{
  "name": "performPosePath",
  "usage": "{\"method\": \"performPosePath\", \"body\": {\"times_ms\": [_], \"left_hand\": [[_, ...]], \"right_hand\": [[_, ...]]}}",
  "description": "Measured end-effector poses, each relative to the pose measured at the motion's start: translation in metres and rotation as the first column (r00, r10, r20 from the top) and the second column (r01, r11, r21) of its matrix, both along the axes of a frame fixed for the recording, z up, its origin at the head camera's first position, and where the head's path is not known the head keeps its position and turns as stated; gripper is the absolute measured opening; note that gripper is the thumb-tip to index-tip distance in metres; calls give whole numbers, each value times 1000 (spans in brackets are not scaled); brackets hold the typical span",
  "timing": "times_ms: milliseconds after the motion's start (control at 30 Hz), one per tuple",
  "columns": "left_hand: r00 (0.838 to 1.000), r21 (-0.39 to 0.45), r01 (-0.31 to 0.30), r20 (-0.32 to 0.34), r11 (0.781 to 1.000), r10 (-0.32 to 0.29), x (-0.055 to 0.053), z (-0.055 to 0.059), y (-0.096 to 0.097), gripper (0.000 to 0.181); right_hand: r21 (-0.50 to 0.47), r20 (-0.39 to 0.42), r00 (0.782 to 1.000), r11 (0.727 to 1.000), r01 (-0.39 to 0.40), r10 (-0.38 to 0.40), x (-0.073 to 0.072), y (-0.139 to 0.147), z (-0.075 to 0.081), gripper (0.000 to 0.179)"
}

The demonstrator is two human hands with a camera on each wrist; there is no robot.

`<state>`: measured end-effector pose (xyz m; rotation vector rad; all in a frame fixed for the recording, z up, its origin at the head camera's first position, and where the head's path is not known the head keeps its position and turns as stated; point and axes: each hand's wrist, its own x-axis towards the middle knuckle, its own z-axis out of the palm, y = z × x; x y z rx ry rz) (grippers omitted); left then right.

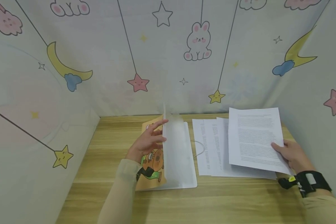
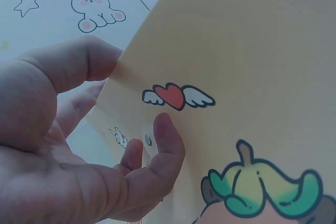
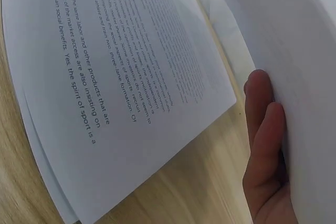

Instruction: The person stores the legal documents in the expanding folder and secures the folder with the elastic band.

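Note:
An orange cartoon-printed folder (image 1: 158, 169) lies left of centre with its cover raised, showing the pale inside (image 1: 179, 155). My left hand (image 1: 147, 141) holds that cover at its free edge; in the left wrist view some fingers lie against the printed face beside a winged red heart (image 2: 170, 96). On the right, my right hand (image 1: 294, 155) grips printed sheets (image 1: 254, 140) by their lower right edge, thumb on top and fingers underneath. How many sheets it holds I cannot tell. Those sheets tilt above more printed papers (image 1: 210, 149) spread on the table.
A thin loop of cord (image 1: 200, 148) reaches from the folder's right side over the papers. The wooden table (image 1: 212, 202) meets a cartoon-patterned curtain (image 1: 168, 62) behind and at both sides.

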<state>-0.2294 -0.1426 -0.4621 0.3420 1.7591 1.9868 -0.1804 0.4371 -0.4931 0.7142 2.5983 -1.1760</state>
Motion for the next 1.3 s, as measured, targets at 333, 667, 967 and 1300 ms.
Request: {"method": "performPosePath", "body": {"times_ms": [333, 667, 967, 1300], "left_hand": [[1000, 9, 0, 14, 1000, 0, -1, 0, 0, 76], [1000, 10, 1, 22, 1000, -1, -1, -1, 0, 77], [1000, 1, -2, 18, 1000, 2, -1, -1, 1, 77], [1000, -8, 0, 18, 1000, 0, -1, 1, 2, 77]], "right_hand": [[-57, -83, 996, 998, -41, 36, -2, -18, 6, 81], [-167, -184, 979, 979, -120, 89, -8, -46, 18, 77], [-197, -245, 961, 964, -178, 128, -10, -75, 32, 74], [-181, -302, 939, 957, -228, 166, -11, -103, 43, 71]]}}
